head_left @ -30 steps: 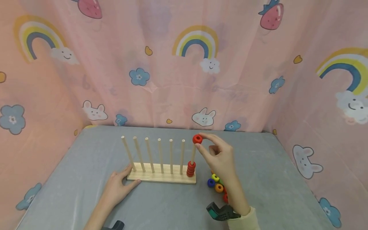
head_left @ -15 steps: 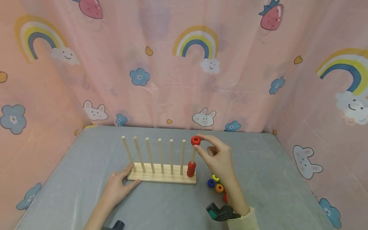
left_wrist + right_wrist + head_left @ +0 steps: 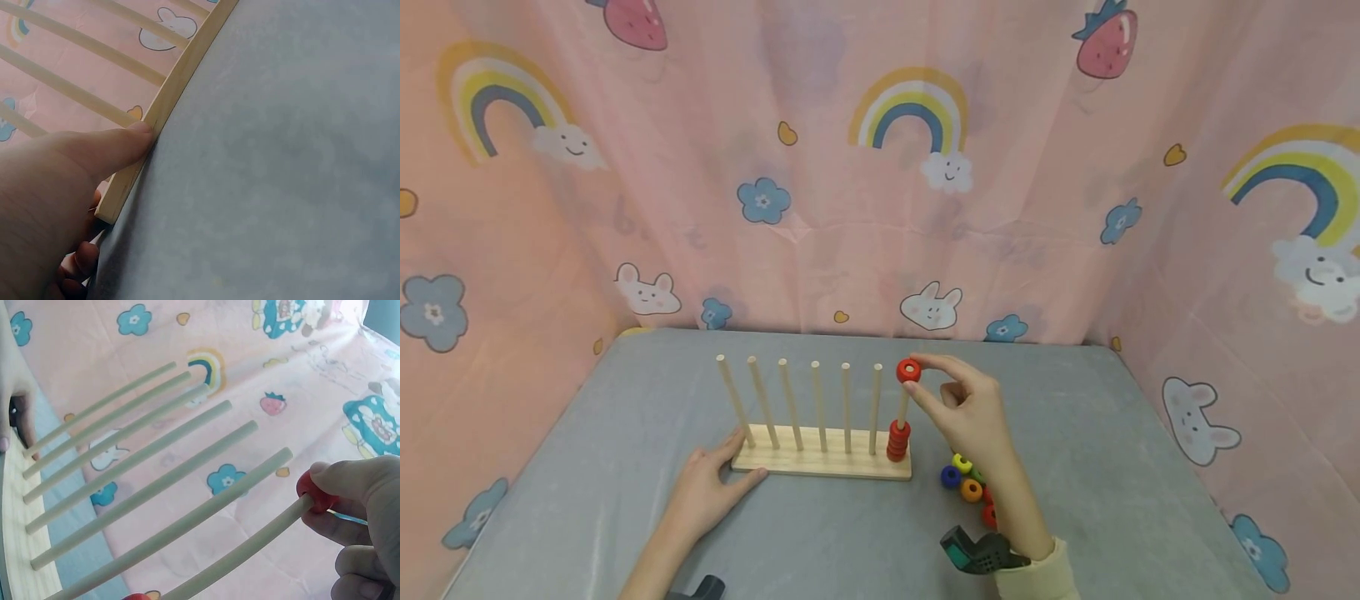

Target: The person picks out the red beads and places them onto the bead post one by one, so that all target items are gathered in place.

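Observation:
A wooden peg stand (image 3: 820, 463) with a row of upright pegs sits on the table. My left hand (image 3: 703, 492) holds its left end, thumb along the front edge and fingers round the far side; the left wrist view shows the thumb (image 3: 119, 150) against the base. In my right hand (image 3: 973, 408), thumb and forefinger pinch a red bead (image 3: 908, 381) at the top of the rightmost peg. In the right wrist view the peg tip is at the hole of this red bead (image 3: 317, 490). Several red beads (image 3: 897, 442) are stacked low on that same peg.
Loose beads lie right of the stand, partly behind the right forearm: a blue bead (image 3: 951, 477), an orange bead (image 3: 972, 490), a yellow bead (image 3: 961, 464), a green one and red ones. A patterned pink curtain (image 3: 880, 250) surrounds the grey table (image 3: 820, 550).
My right hand has brought the red bead slightly left and down, from beside the rightmost peg's tip onto it. The left hand and the stand have stayed still.

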A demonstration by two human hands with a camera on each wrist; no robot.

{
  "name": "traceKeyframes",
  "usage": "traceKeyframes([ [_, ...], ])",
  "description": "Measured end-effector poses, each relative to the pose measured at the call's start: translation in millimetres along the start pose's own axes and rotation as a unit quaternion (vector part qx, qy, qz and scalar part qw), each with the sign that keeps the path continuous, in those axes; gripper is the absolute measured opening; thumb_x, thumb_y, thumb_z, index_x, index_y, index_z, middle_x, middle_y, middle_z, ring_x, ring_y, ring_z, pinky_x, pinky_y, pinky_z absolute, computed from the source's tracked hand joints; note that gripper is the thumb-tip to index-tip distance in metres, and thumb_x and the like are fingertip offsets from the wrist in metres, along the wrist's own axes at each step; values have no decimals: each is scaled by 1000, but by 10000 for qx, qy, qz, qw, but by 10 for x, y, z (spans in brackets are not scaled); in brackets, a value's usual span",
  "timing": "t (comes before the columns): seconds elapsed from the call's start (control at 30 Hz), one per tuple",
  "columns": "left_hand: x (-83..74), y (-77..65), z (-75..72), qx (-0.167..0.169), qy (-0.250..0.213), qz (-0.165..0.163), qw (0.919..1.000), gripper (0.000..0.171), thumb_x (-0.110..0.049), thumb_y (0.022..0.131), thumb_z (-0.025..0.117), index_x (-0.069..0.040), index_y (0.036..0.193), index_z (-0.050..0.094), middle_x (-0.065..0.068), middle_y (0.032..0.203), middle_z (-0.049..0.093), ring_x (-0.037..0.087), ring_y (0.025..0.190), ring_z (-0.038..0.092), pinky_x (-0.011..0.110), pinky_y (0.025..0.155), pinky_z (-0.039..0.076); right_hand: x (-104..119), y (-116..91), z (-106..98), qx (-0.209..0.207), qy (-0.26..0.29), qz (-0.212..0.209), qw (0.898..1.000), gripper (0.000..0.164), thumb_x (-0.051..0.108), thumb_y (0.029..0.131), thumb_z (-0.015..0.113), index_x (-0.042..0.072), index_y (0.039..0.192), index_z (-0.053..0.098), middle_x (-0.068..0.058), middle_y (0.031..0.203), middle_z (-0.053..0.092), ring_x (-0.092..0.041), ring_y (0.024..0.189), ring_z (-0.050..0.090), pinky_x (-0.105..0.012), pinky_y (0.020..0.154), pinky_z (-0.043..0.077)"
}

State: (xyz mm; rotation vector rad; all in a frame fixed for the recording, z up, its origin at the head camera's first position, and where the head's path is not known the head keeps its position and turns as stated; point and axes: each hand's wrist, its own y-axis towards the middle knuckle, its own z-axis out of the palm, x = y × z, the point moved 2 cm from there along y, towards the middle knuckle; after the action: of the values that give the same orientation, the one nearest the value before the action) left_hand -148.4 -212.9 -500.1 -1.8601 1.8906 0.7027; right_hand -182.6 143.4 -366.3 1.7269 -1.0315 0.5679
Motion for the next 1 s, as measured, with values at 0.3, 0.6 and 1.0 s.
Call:
traceKeyframes([
  [0.3, 14, 9, 11, -5, 2, 6, 10000, 81, -47, 91, 84, -1, 152, 56, 16, 154, 56, 30, 96, 58, 56, 92, 52, 20, 3, -13, 98, -54, -5, 9999, 34, 8, 91, 85, 8, 124, 78, -6, 83, 63, -3, 42, 25, -24, 41, 21],
  [0.6, 10, 1, 6, 14, 6, 35, 10000, 82, -49, 91, 83, -2, 152, 56, 16, 155, 56, 32, 97, 58, 57, 93, 52, 37, 2, -23, 156, -105, 47, 9998, 35, 9, 91, 85, 8, 126, 78, -10, 99, 71, -5, 41, 26, -24, 41, 22],
  [1.0, 14, 0, 4, 83, -38, -47, 9999, 83, -51, 90, 83, -3, 152, 56, 15, 156, 55, 26, 92, 56, 46, 80, 53, 33, -2, -22, 113, -81, -37, 9999, 34, 10, 92, 85, 9, 125, 78, -8, 76, 55, 1, 42, 22, -23, 41, 20],
])
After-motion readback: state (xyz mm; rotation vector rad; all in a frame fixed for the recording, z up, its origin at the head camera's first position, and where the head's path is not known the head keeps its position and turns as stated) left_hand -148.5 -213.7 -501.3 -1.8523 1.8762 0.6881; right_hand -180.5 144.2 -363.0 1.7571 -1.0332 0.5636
